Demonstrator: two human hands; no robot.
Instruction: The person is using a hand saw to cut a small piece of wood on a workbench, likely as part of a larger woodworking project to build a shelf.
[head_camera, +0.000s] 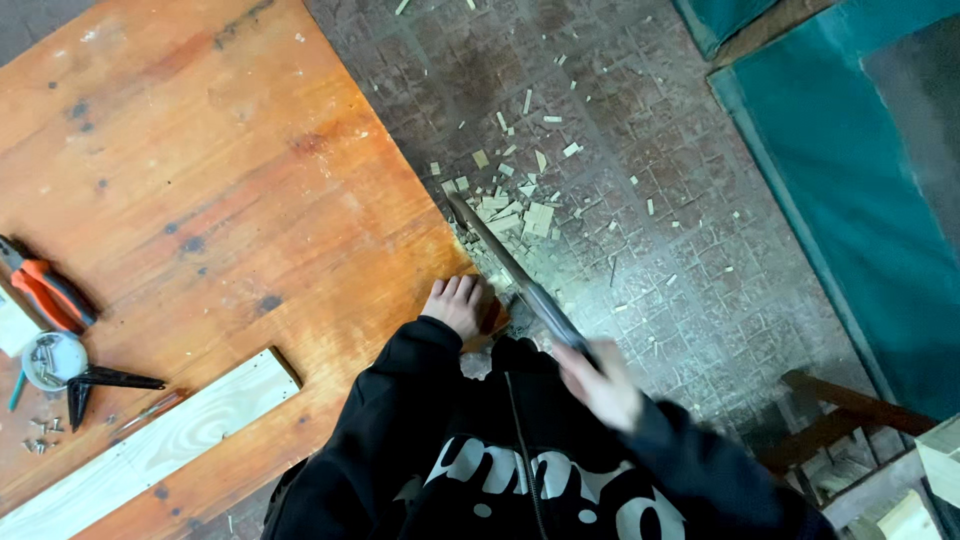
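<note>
Right hand (600, 385) gripping saw (510, 268)

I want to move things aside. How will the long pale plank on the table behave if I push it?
The plank looks stiff and flat, so it would probably slide, not roll. It lies near the table edge, so one end might tip off. The screws beside it are small and could scatter.

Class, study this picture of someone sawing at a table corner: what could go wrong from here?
The left hand presses down right beside the saw blade, so a slip might cut fingers. The right hand is motion-blurred, suggesting fast strokes. Wood offcuts litter the floor, a possible slipping hazard.
</note>
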